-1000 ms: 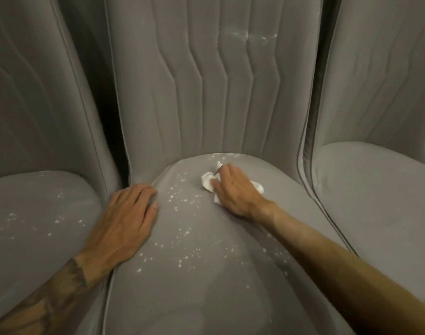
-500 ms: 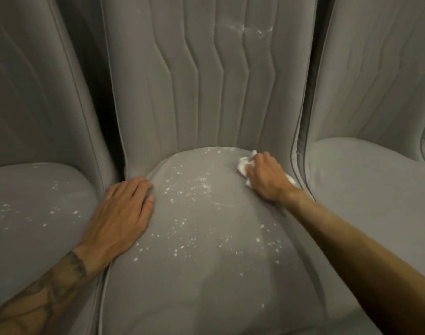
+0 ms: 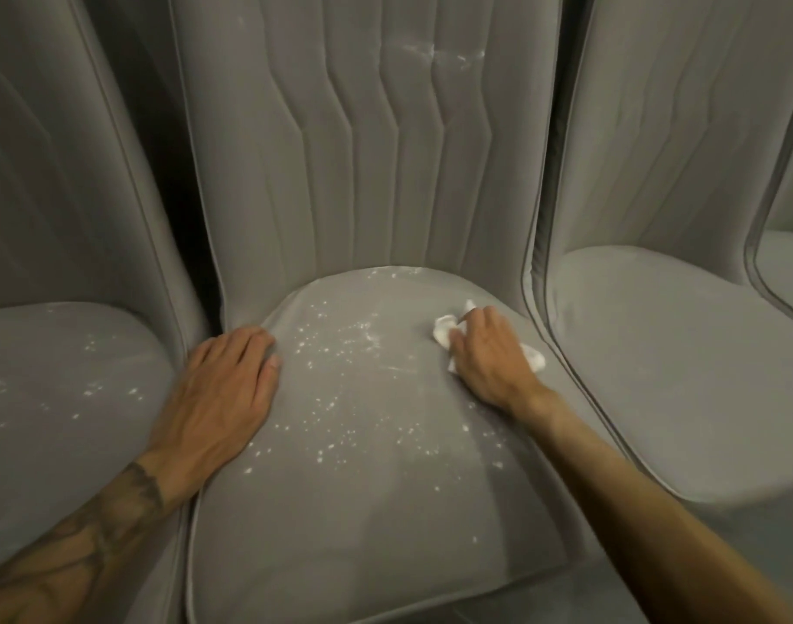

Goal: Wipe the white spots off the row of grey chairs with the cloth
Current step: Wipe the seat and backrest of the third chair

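A row of grey upholstered chairs fills the view. The middle chair's seat (image 3: 363, 511) carries many white spots (image 3: 340, 344) across its back and centre. My right hand (image 3: 489, 358) grips a crumpled white cloth (image 3: 444, 330) and presses it on the seat's back right part. My left hand (image 3: 223, 389) lies flat on the seat's left edge, fingers straight. The middle backrest (image 3: 295, 173) has white smears (image 3: 435, 54) near its top. The left chair's seat (image 3: 61, 376) is also dotted with white spots (image 3: 92, 389).
The right chair's seat (image 3: 683, 376) shows no spots. A further chair edge (image 3: 786, 272) appears at the far right. Dark gaps (image 3: 178, 218) separate the backrests.
My right hand swept the cloth from the seat's back centre to its back right, then came slightly back. The left hand stayed pressed on the left edge.
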